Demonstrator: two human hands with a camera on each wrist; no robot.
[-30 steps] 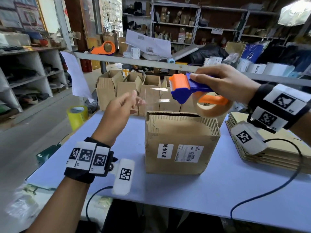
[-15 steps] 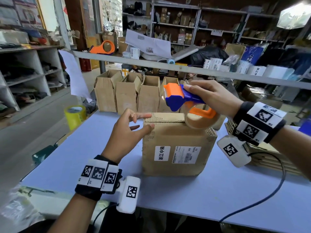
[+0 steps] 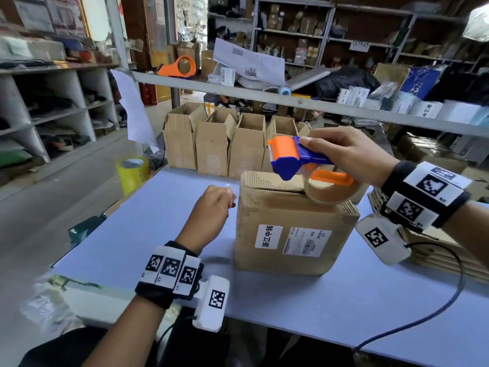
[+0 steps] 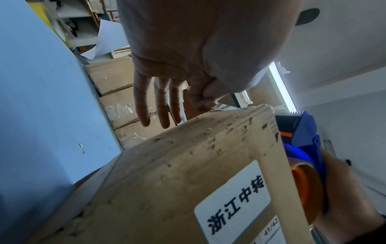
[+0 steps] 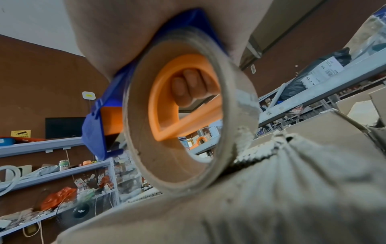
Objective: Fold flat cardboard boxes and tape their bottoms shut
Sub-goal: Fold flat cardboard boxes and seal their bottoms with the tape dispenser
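The step in hand looks like the start of taping: the cardboard box (image 3: 293, 229) stands bottom-up near the middle of the blue table (image 3: 158, 223), its labelled side facing the near edge, and its folded flaps on top appear to be closed but not yet sealed. Just left of the box, the left hand (image 3: 211, 210) reaches to the box's upper far-left corner; in the left wrist view its thumb and forefinger pinch what seems to be the free end of clear tape against that edge, while the other three fingers (image 4: 160, 105) hang straight and hold nothing. Above the box top, the right hand (image 3: 349, 154) is wrapped firmly round the blue and orange tape dispenser (image 3: 299, 157), fingers curled through its orange handle, and the tape roll (image 3: 328, 192) rests on or just above the right part of the top flaps; contact cannot be told for certain. The next move likely calls for anchoring the tape end down the left side, then drawing the dispenser along the flap seam with steady pressure. Room is open to the left of the box on the table; to the right a stack of flat cardboard (image 3: 436, 250) lies near, and at the far edge a row of finished boxes (image 3: 227, 147) stands close behind, limiting travel that way.
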